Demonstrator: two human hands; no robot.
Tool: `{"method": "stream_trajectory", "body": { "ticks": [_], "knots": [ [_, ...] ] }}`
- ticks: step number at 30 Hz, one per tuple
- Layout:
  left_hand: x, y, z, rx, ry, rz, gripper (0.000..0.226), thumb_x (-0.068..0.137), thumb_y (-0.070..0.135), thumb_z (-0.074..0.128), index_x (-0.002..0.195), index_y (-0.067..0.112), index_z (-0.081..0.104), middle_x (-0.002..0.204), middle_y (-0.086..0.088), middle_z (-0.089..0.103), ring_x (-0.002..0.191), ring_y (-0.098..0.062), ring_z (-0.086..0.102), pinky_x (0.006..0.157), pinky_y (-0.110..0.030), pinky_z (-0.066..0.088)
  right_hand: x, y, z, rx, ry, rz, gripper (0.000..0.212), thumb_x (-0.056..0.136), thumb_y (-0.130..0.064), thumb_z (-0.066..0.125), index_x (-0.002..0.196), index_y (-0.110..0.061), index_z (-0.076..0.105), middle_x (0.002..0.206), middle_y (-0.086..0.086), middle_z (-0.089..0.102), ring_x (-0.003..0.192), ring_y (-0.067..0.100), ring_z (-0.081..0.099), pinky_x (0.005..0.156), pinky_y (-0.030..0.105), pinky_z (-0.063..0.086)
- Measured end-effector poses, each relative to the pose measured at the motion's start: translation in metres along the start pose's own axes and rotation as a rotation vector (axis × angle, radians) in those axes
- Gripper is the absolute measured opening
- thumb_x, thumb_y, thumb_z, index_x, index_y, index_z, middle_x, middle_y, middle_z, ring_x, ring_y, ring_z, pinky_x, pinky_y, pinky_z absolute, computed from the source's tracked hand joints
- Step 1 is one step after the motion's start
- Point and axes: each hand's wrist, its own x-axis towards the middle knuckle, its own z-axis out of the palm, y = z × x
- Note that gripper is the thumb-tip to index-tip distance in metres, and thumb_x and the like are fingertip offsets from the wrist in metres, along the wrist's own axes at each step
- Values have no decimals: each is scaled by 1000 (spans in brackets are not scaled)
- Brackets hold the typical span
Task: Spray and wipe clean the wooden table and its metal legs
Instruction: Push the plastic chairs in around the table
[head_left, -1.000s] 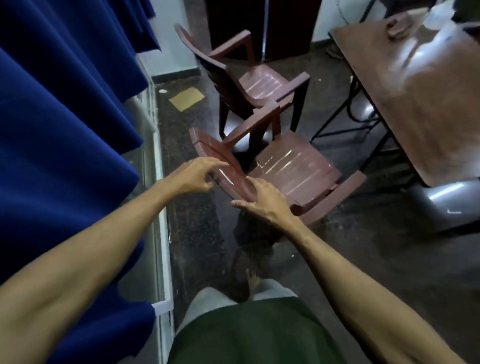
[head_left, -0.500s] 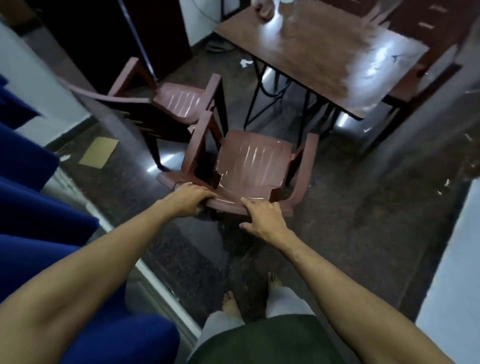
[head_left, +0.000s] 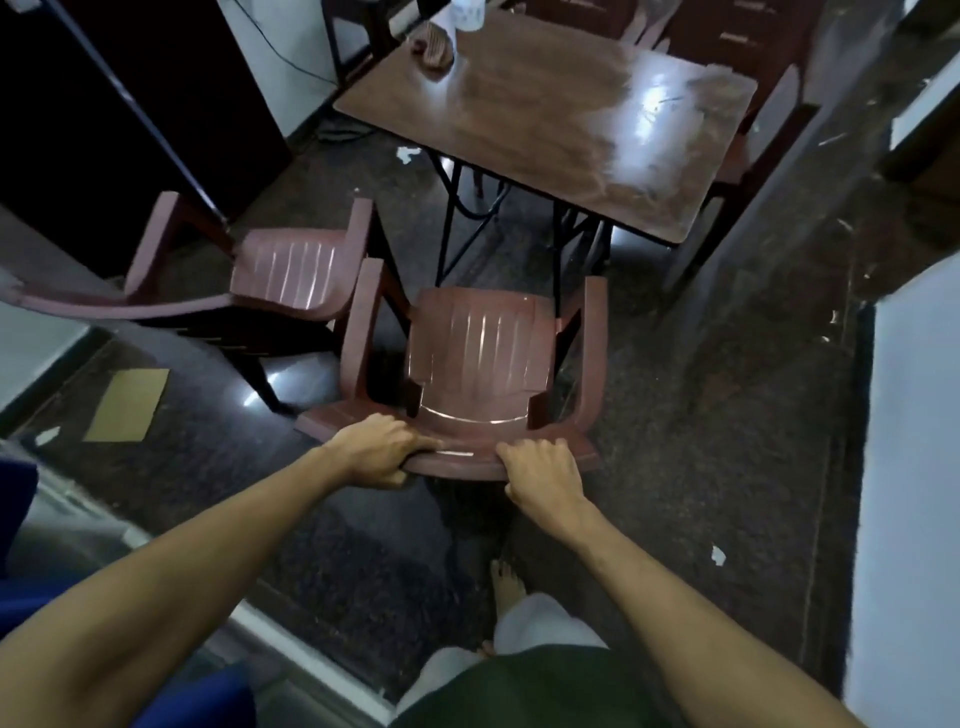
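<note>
floor (head_left: 727, 415): near chair (head_left: 478, 343), far chair (head_left: 283, 275), wooden table (head_left: 545, 119), cardboard (head_left: 127, 405) | table: cloth (head_left: 434, 47), bottle (head_left: 467, 13)

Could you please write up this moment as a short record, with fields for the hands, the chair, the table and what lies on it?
left hand: grips the top edge of the chair backrest
right hand: grips the same edge, further right
chair: brown plastic, upright, seat facing the wooden table
wooden table: beyond the chair, glossy top, on black metal legs
on the table: crumpled cloth and clear container at the far corner
nearby: second chair to the left; cardboard piece on the floor
</note>
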Motion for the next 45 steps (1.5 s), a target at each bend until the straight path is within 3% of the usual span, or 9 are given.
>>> {"method": "stream_trajectory", "body": {
  "ticks": [2, 5, 13, 21, 26, 30, 45],
  "knots": [
    [5, -16, -9, 25, -24, 6, 70, 86, 48, 61, 153, 44, 41, 140, -2, 64, 125, -26, 60, 96, -36, 47, 12, -5, -6, -4, 13, 29, 33, 86, -16, 58, 119, -20, 61, 109, 7, 71, 101, 31, 67, 90, 46, 47],
    [15, -34, -27, 40, -25, 76, 75, 82, 34, 59, 154, 41, 41, 138, -4, 65, 121, -31, 62, 93, -38, 48, 27, -10, -11, 12, 30, 78, 31, 86, -15, 57, 117, -21, 62, 109, 7, 71, 102, 31, 67, 89, 45, 46],
    [36, -68, -48, 28, 16, 250, 71, 84, 22, 57, 154, 31, 46, 142, -9, 63, 122, -30, 63, 104, -42, 50, 51, -23, -16, 56, 36, 278, 30, 85, -17, 61, 114, -25, 63, 110, 2, 70, 105, 25, 65, 92, 43, 41],
    [35, -89, -42, -8, 21, 390, 53, 91, 18, 62, 142, 27, 58, 128, -7, 69, 115, -32, 65, 93, -40, 51, 35, -57, -9, 57, -36, 447, 47, 86, -23, 65, 131, -27, 57, 123, 3, 66, 115, 26, 61, 98, 42, 40],
    [49, -75, -53, 53, 41, 454, 54, 89, 20, 60, 143, 29, 58, 125, -7, 70, 112, -32, 66, 88, -40, 51, 26, -50, -11, 72, -45, 512, 46, 87, -19, 63, 132, -27, 56, 125, 1, 66, 116, 24, 61, 100, 44, 39],
    [65, -63, -62, 114, 47, 472, 70, 84, 20, 58, 152, 33, 48, 130, -9, 69, 115, -34, 64, 92, -42, 49, 29, -35, -17, 58, -35, 511, 46, 87, -16, 62, 131, -27, 57, 121, -1, 67, 111, 24, 63, 97, 46, 40],
    [63, -49, -52, 117, 27, 401, 71, 85, 20, 59, 153, 32, 46, 128, -11, 68, 116, -34, 62, 93, -43, 48, 23, -26, -12, 3, -51, 448, 49, 89, -17, 62, 137, -26, 53, 118, 1, 67, 107, 25, 65, 94, 46, 43]
  ]
}}
